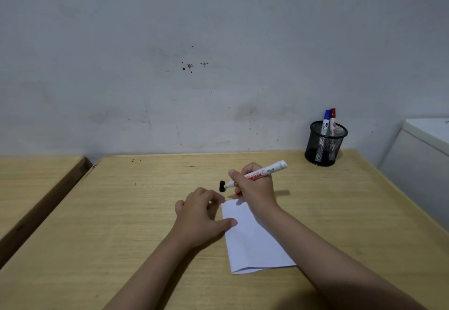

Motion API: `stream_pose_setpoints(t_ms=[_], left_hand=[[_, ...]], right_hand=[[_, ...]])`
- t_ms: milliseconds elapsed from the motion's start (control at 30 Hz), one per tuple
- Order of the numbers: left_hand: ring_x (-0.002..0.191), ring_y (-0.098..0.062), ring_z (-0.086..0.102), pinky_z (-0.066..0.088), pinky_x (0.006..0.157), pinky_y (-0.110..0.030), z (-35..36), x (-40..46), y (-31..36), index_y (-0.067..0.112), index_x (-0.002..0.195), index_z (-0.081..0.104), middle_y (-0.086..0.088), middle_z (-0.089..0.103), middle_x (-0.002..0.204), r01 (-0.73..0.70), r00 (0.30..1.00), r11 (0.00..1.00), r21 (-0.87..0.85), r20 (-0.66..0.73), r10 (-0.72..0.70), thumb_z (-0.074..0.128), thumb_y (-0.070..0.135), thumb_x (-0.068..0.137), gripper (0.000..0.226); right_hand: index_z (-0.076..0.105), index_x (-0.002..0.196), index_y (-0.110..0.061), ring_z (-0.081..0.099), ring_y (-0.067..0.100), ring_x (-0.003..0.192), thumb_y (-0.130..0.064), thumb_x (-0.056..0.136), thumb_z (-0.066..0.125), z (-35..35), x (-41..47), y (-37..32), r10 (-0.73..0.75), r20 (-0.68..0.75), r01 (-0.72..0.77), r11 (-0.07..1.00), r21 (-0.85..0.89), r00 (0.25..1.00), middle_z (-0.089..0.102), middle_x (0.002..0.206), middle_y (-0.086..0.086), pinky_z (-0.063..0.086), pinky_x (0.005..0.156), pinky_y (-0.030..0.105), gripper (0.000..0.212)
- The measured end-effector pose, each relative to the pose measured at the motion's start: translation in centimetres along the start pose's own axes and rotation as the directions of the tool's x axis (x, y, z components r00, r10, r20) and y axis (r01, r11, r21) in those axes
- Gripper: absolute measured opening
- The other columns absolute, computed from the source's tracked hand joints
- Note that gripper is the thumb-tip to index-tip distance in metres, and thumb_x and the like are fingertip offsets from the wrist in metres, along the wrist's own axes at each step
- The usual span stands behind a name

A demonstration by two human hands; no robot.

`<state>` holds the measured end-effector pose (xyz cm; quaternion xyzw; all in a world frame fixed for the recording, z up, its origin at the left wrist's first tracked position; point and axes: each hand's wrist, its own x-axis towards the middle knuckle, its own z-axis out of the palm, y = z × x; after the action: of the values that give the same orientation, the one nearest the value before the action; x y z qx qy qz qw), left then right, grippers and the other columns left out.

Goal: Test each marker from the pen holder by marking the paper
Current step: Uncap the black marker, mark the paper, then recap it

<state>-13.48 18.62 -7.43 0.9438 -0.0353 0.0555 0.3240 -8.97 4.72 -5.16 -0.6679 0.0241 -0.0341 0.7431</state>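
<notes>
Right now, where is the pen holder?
In the head view, the pen holder stands at the desk's far right corner against the wall, beyond the right hand.

The folded white paper sheet [252, 239] lies on the light wooden surface [121, 212] beneath the right hand [255, 188], the black mesh pen holder [325, 143] behind it to the right.

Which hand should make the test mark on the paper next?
Right. The right hand already grips the marker, tip just beyond the paper; the left hand rests at the sheet's edge, steadying it.
</notes>
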Motion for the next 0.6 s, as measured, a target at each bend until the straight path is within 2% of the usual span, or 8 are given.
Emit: stream_pose_setpoints(t_ms=[133, 267, 367, 600], left_hand=[[0.101, -0.004, 0.043, 0.018, 0.081, -0.031, 0.2, -0.2, -0.6, 0.042, 0.095, 0.06, 0.018, 0.046, 0.097, -0.012, 0.999, 0.999, 0.036, -0.037, 0.013, 0.069, 0.067, 0.054, 0.048], [0.102, -0.004, 0.041, 0.019, 0.082, -0.032, -0.2, 0.1, -0.9, 0.044, 0.094, 0.064, 0.017, 0.046, 0.099, 0.007, 0.999, 0.999, 0.033, -0.031, -0.006, 0.071, 0.069, 0.052, 0.049], [0.105, -0.005, 0.041, 0.02, 0.085, -0.032, -0.5, 0.4, -1.2, 0.046, 0.095, 0.064, 0.016, 0.045, 0.101, 0.018, 1.0, 1.0, 0.016, 0.002, -0.018, 0.072, 0.066, 0.055, 0.045], [0.103, -0.007, 0.041, 0.019, 0.081, -0.031, -1.0, 0.7, -1.4, 0.049, 0.099, 0.061, 0.015, 0.043, 0.098, 0.001, 0.999, 0.999, 0.055, 0.04, -0.003, 0.073, 0.066, 0.055, 0.049]], right_hand=[[0.047, 0.063, -0.01, 0.059, 0.013, 0.044, -0.011, 0.078, 0.073, -0.2, -0.3, 1.8, -0.049, 0.046, 0.05, 0.998, -0.025, 0.998, 0.059, 0.047, 0.0, 0.05, 0.049, 0.032, 0.03], [0.049, 0.061, -0.008, 0.065, 0.011, 0.048, -0.013, 0.078, 0.074, -0.2, -0.6, 2.0, -0.105, 0.01, 0.105, 0.992, -0.064, 0.994, 0.06, 0.052, 0.009, 0.05, 0.045, 0.028, 0.031], [0.049, 0.061, -0.008, 0.066, 0.012, 0.048, -0.011, 0.078, 0.073, -0.4, -0.9, 1.6, -0.128, -0.015, 0.125, 0.985, -0.119, 0.992, 0.063, 0.051, 0.006, 0.049, 0.041, 0.025, 0.03], [0.045, 0.056, -0.009, 0.058, 0.016, 0.038, -0.004, 0.076, 0.07, -0.8, -0.2, 2.0, -0.081, 0.013, 0.082, 0.986, -0.142, 0.997, 0.057, 0.047, 0.014, 0.045, 0.039, 0.024, 0.033]])
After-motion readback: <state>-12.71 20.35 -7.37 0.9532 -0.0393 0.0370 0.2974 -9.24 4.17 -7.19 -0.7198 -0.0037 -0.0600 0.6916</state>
